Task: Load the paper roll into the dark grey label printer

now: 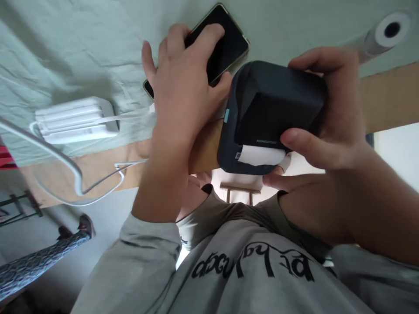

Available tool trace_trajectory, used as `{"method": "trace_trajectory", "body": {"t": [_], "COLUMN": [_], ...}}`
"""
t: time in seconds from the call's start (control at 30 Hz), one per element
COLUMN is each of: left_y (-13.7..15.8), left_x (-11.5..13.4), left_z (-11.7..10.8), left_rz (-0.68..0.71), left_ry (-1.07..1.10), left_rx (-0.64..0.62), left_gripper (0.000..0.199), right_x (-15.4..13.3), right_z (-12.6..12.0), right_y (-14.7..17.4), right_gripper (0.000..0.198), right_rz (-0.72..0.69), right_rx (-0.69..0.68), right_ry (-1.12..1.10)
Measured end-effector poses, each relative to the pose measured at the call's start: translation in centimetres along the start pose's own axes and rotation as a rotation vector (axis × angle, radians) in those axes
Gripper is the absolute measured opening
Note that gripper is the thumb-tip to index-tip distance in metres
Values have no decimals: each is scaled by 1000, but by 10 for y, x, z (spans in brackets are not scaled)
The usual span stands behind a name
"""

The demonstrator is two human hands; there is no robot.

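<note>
My right hand (340, 109) grips a dark portable label printer (278, 100), holding it tilted above the table's front edge. A strip of white paper (262, 155) sticks out of the printer's slot. My left hand (186, 78) lies palm down over a smartphone (225, 39) with a black screen, on the green cloth. Its fingers are spread, the index fingertip resting on or just over the screen and the thumb beside the phone's near edge. The phone's lower left part is mostly hidden under this hand.
A white power strip or adapter block (77, 120) lies at left on the green cloth (108, 39), with white cables (70, 165) looping past the wooden table edge (94, 168). A white paper roll (391, 29) stands at the upper right. Another person's leg (42, 264) shows at lower left.
</note>
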State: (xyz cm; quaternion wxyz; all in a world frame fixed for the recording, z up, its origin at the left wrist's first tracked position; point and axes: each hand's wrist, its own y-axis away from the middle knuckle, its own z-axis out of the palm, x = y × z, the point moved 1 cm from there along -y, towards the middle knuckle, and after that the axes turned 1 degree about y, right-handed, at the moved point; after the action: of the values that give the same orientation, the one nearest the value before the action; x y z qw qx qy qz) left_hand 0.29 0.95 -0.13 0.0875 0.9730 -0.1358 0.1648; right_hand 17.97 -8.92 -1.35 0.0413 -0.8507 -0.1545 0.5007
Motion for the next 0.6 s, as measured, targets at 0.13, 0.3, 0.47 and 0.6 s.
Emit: {"method": "trace_trajectory", "body": {"t": [0.13, 0.3, 0.47, 0.6], "left_y": [5, 8, 9, 11], "left_x": [3, 7, 8, 4], "left_z": [-6, -8, -5, -9], "left_rz": [55, 51, 16, 140], "left_ry": [32, 34, 38, 100], "left_rx": [14, -1, 6, 117], "left_gripper": [51, 49, 48, 55], "right_x": [-4, -6, -6, -5], "right_z": [2, 1, -1, -2], "right_y": [1, 1, 0, 0], "right_gripper": [62, 63, 62, 63], "right_rz": [45, 44, 39, 32], "right_rx": [6, -1, 4, -2], "right_ry": [-19, -30, -46, -36]}}
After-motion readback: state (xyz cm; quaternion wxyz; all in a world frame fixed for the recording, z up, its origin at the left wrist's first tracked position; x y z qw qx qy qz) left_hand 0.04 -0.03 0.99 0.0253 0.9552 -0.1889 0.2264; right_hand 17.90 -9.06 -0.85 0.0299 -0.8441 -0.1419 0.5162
